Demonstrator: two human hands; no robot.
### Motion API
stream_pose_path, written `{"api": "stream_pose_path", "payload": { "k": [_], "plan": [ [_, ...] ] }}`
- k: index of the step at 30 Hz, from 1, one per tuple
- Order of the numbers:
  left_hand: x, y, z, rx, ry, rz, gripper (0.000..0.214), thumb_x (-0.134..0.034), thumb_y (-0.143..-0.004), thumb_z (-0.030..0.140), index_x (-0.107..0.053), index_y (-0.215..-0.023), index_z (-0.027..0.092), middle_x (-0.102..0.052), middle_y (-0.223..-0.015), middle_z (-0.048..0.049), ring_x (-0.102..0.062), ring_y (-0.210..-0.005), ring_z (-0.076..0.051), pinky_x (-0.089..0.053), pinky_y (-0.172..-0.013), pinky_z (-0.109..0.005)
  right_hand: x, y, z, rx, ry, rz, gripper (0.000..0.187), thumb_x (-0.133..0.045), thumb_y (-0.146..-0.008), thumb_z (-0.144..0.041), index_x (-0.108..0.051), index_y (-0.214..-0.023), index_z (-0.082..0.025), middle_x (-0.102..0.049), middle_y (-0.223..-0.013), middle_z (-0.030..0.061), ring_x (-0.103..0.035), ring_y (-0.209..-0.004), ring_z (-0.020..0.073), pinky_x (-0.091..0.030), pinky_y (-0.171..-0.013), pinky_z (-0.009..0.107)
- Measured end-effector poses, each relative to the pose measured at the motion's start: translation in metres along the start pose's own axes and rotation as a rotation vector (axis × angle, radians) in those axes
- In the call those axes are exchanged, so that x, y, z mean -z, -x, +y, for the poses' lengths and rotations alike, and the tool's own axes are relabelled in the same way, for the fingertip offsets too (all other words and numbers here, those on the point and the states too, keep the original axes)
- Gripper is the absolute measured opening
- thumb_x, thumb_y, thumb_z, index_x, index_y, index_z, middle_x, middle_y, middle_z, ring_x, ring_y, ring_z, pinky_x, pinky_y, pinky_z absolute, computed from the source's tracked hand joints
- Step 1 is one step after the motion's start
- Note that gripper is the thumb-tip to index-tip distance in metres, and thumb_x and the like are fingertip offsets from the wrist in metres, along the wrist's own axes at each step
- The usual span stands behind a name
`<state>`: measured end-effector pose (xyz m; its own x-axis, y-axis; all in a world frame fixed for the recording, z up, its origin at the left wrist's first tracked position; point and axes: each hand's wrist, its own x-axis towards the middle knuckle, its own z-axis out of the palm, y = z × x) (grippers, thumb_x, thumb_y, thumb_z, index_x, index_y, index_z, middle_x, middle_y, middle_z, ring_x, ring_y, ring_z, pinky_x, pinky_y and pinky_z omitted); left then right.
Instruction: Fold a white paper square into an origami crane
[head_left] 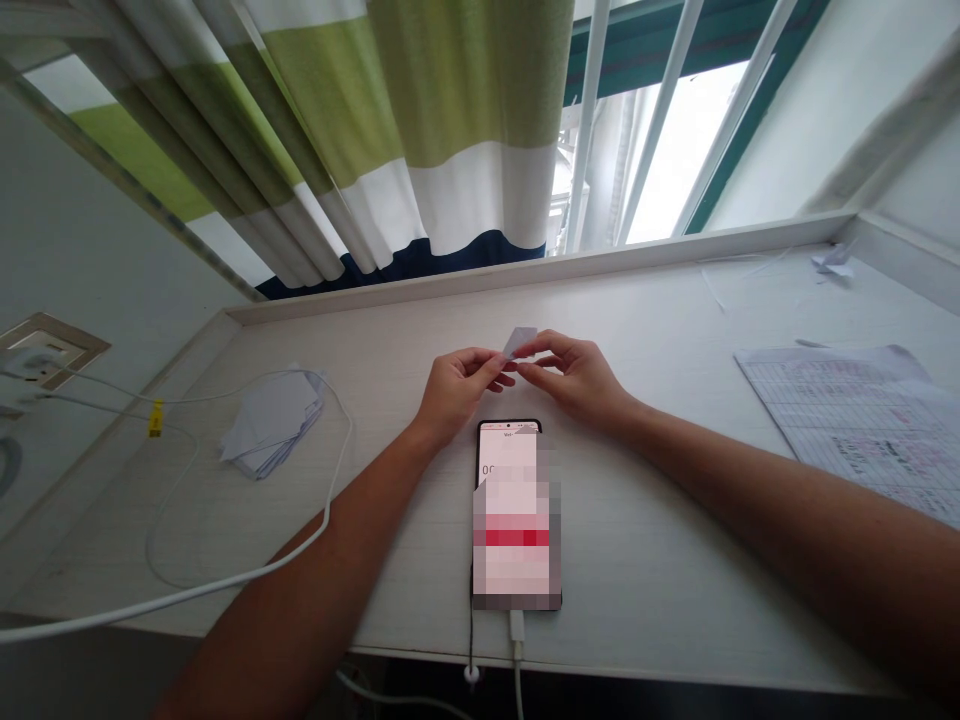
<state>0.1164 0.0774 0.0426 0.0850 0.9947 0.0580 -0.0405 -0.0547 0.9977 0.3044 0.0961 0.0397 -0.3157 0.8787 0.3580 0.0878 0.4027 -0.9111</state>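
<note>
The left hand [457, 385] and right hand [574, 375] pinched, fingers narrow, a small white paper slip [519, 341] at twelve o'clock from the black smartphone [516, 515]; a light, even grip seemed best.

A long pale wooden desk [675, 600] fills the lower half of the frame. In the upper middle hangs a cloth curtain with green, white and dark blue stripes [420, 120]. To its right is a window with thin white bars [679, 150], and bright daylight comes in. A plain grey wall [67, 230] stands at the left, with a square socket plate [45, 350] on it
</note>
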Motion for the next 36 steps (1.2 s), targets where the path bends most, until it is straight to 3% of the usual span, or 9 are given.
{"api": "stream_pose_path", "payload": {
  "k": [8,13,22,32,36],
  "plan": [
    [0.003,0.001,0.009,0.212,0.161,-0.047,0.026,-0.083,-0.077,0.035,-0.077,-0.086,0.011,-0.080,-0.086,-0.0111,-0.073,-0.073,-0.017,-0.053,-0.074,-0.029,0.000,0.001,0.005,0.067,0.068,-0.021,0.014,-0.070,-0.091,-0.037,-0.074,-0.092,-0.024,-0.071,-0.095,0.0036,-0.068,-0.090,0.0212,-0.057,-0.082,0.041],
    [0.008,0.000,0.012,0.257,0.178,-0.106,0.024,-0.082,-0.078,0.034,-0.078,-0.085,0.011,-0.080,-0.089,-0.0126,-0.073,-0.076,-0.018,-0.052,-0.072,-0.030,0.001,0.002,0.002,0.089,0.077,-0.048,0.010,-0.071,-0.092,-0.035,-0.075,-0.090,-0.027,-0.066,-0.091,0.0019,-0.065,-0.085,0.0193,-0.056,-0.080,0.039],
    [0.008,0.000,0.009,0.249,0.137,-0.208,0.034,-0.081,-0.081,0.045,-0.075,-0.086,0.012,-0.080,-0.088,-0.0132,-0.075,-0.076,-0.020,-0.053,-0.067,-0.029,0.001,-0.001,0.005,0.031,-0.010,-0.004,0.019,-0.073,-0.089,-0.041,-0.072,-0.091,-0.023,-0.071,-0.092,0.0031,-0.065,-0.086,0.0197,-0.054,-0.076,0.036],
    [-0.003,0.004,0.008,0.152,0.046,-0.148,0.033,-0.076,-0.085,0.044,-0.069,-0.081,0.012,-0.077,-0.077,-0.0108,-0.074,-0.068,-0.019,-0.054,-0.060,-0.028,-0.002,0.001,0.006,0.023,-0.075,0.051,0.023,-0.078,-0.085,-0.044,-0.073,-0.091,-0.022,-0.074,-0.090,0.0031,-0.067,-0.083,0.0190,-0.053,-0.073,0.035],
    [-0.005,0.005,0.005,0.053,-0.016,-0.130,0.028,-0.073,-0.088,0.041,-0.071,-0.083,0.013,-0.078,-0.077,-0.0100,-0.074,-0.070,-0.018,-0.053,-0.062,-0.027,-0.002,0.000,0.006,-0.003,-0.140,0.048,0.027,-0.081,-0.082,-0.047,-0.073,-0.091,-0.022,-0.074,-0.089,0.0034,-0.067,-0.082,0.0192,-0.055,-0.070,0.035]
  ]
}}
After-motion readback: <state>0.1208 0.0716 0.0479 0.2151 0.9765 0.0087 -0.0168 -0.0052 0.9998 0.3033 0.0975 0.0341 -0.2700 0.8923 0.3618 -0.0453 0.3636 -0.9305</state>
